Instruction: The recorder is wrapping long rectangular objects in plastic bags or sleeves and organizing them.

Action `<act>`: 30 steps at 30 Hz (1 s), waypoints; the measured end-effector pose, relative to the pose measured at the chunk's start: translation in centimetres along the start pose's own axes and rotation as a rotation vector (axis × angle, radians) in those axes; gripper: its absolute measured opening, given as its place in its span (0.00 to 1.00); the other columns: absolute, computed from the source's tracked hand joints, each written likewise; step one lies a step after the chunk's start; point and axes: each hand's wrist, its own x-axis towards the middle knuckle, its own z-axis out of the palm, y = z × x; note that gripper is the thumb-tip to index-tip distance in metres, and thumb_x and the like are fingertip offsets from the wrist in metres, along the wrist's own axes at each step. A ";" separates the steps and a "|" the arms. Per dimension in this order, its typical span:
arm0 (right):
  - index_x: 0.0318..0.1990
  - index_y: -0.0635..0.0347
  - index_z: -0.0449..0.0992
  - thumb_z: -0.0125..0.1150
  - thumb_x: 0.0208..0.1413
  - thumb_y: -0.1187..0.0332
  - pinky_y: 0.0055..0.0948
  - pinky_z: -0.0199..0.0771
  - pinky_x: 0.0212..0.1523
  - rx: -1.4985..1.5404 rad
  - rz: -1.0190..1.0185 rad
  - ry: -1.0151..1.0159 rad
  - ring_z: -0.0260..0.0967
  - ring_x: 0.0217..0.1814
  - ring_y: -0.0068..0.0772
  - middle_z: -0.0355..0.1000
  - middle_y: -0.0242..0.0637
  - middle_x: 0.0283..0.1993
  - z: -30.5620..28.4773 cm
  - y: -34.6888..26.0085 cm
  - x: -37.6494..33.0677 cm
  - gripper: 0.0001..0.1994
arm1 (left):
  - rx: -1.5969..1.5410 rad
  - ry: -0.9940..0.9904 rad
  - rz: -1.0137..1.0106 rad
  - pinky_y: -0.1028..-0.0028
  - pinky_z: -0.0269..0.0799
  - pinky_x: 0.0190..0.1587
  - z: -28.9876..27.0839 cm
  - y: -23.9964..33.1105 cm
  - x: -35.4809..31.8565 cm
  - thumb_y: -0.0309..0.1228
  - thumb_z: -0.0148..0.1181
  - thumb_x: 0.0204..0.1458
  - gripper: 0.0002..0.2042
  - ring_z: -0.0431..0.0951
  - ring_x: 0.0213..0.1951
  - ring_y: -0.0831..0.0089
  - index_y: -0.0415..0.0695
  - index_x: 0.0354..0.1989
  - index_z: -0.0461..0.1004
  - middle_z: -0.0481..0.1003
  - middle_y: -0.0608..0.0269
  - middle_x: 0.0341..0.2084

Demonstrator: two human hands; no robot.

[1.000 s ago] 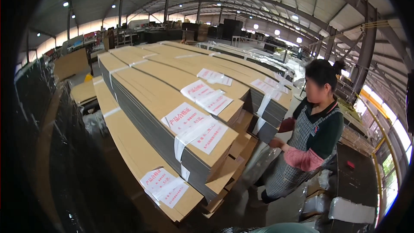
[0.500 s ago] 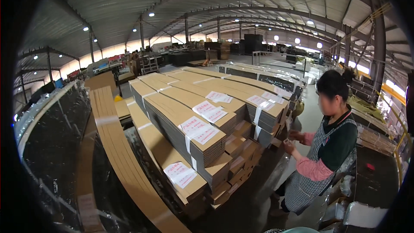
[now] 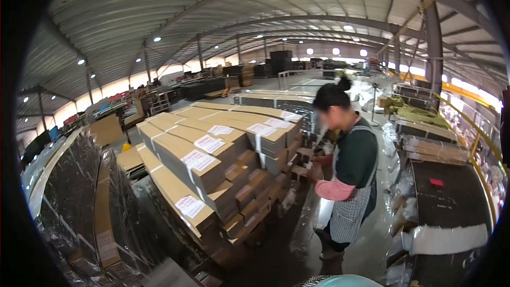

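Neither of my hands shows in the head view. Large bundles of long brown cardboard-faced strips (image 3: 183, 133) lie stacked ahead of me, tied with white straps. White labels with red print, such as one label (image 3: 198, 160), sit on their near ends. Along the lower edge, left of the middle, a blurred greyish flat piece (image 3: 172, 275) pokes in; what holds it, if anything, cannot be seen. A pale green rounded surface (image 3: 348, 281) shows at the bottom edge beside striped cloth.
A co-worker in a checked apron (image 3: 345, 207) stands right of the stack, hands at its far end. Plastic-wrapped dark bundles (image 3: 69, 202) line the left. At right are a dark board stack (image 3: 451, 196) with a red item (image 3: 436, 182) and a yellow railing (image 3: 474, 146).
The view has swung right. The long brown strips that ran to the lower edge have gone from there, and a blurred grey piece shows low down. The co-worker has bent toward the stack.
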 end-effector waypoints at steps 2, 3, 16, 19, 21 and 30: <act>0.50 0.63 0.75 0.58 0.60 0.74 0.35 0.73 0.46 -1.019 -0.728 0.026 0.72 0.41 0.30 0.78 0.41 0.40 4.5 -1.0 -2.4 0.12 | 0.051 -0.036 0.079 0.66 0.71 0.47 -0.8 -0.2 3.1 0.27 0.58 0.49 0.22 0.75 0.43 0.62 0.28 0.52 0.70 0.76 0.49 0.45; 0.50 0.63 0.74 0.59 0.59 0.74 0.38 0.73 0.42 -1.032 -0.914 -0.035 0.72 0.39 0.30 0.78 0.42 0.39 7.2 -2.2 -4.7 0.12 | 0.074 -0.038 0.106 0.66 0.71 0.47 -1.1 -0.3 3.5 0.27 0.58 0.49 0.22 0.75 0.43 0.63 0.27 0.52 0.70 0.76 0.48 0.45; 0.48 0.56 0.74 0.59 0.56 0.67 0.42 0.73 0.35 -1.172 -0.967 0.059 0.74 0.34 0.49 0.75 0.50 0.32 14.7 -6.3 -11.6 0.13 | 0.195 0.256 0.351 0.64 0.75 0.37 -1.5 18.9 -1.7 0.20 0.46 0.55 0.21 0.78 0.31 0.62 0.33 0.58 0.71 0.81 0.50 0.37; 0.48 0.57 0.75 0.57 0.57 0.69 0.36 0.76 0.44 -1.374 -0.719 0.099 0.77 0.44 0.43 0.77 0.46 0.41 7.5 -5.6 -6.1 0.12 | -0.233 0.221 -0.029 0.66 0.73 0.30 -2.7 11.9 -0.1 0.22 0.47 0.57 0.16 0.75 0.24 0.67 0.36 0.50 0.76 0.81 0.55 0.28; 0.49 0.57 0.73 0.58 0.57 0.72 0.32 0.76 0.41 -1.458 -0.655 0.092 0.77 0.41 0.34 0.77 0.41 0.39 5.4 -4.4 -5.6 0.12 | 0.205 0.164 0.327 0.69 0.72 0.29 -1.8 11.9 -0.8 0.25 0.49 0.59 0.12 0.75 0.23 0.70 0.38 0.45 0.78 0.79 0.59 0.25; 0.56 0.68 0.65 0.58 0.62 0.72 0.35 0.74 0.40 -0.821 -0.306 0.038 0.71 0.37 0.36 0.72 0.44 0.41 4.7 -7.1 -7.9 0.18 | 0.116 -0.399 -0.022 0.74 0.71 0.30 -2.3 14.8 -3.2 0.35 0.61 0.57 0.12 0.75 0.28 0.77 0.36 0.33 0.77 0.77 0.64 0.24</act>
